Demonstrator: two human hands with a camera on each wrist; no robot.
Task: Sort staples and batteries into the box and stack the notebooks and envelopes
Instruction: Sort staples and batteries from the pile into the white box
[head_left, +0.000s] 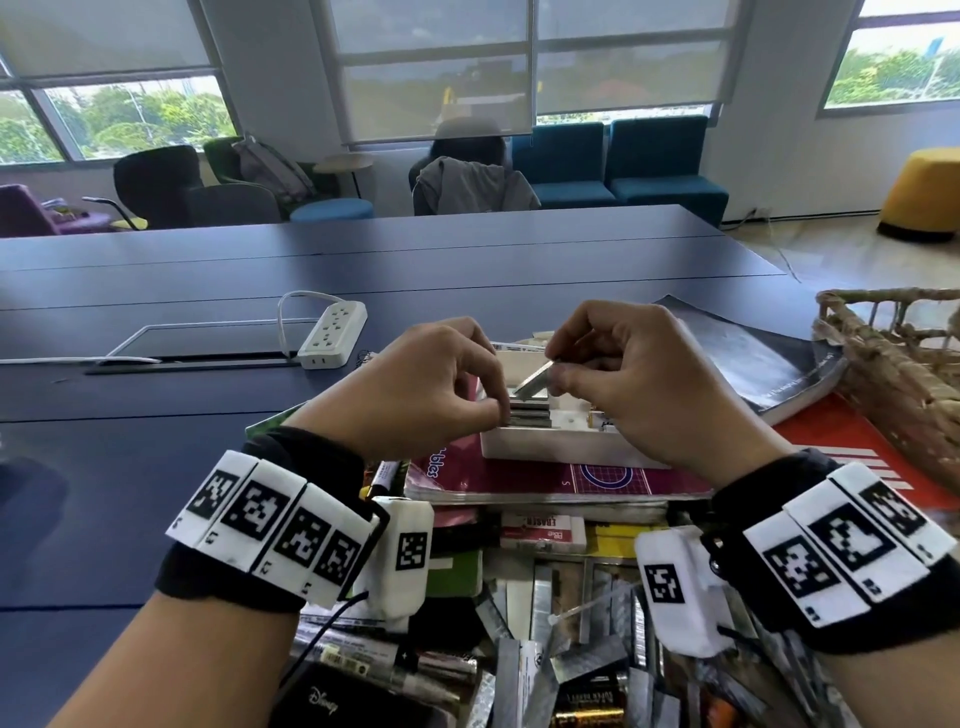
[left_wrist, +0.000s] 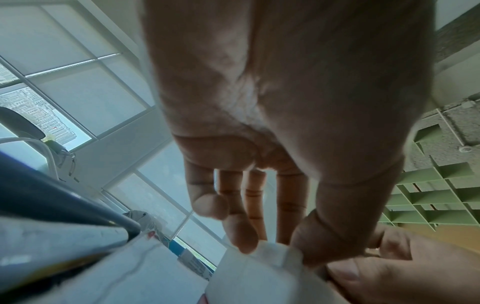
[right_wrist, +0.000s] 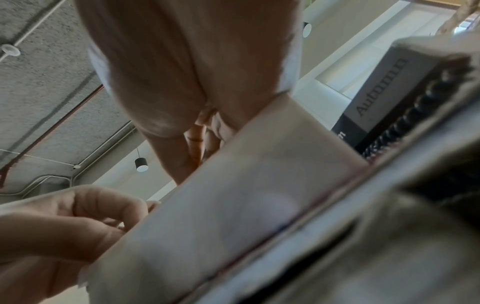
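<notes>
A white box (head_left: 545, 447) rests on a magenta notebook (head_left: 519, 480) in the head view. Its left compartment holds a stack of staple strips (head_left: 530, 413). My right hand (head_left: 553, 371) pinches one more staple strip (head_left: 532, 379), held tilted just above that stack. My left hand (head_left: 496, 410) curls over the box's left end, fingertips at the stack. In the left wrist view my left hand (left_wrist: 275, 246) pinches the box's white wall (left_wrist: 259, 277) between thumb and fingertip. The box (right_wrist: 233, 205) hides my right hand's (right_wrist: 197, 82) fingertips in the right wrist view. A grey notebook (head_left: 753, 353) lies behind the box.
Loose staple strips (head_left: 571, 644), batteries (head_left: 587, 712), markers (head_left: 363, 660) and an eraser box (head_left: 543, 530) are piled at the near edge. A wicker basket (head_left: 904, 364) stands at the right over a red cover (head_left: 841, 441). A power strip (head_left: 332, 335) lies at the left on the blue table (head_left: 130, 467).
</notes>
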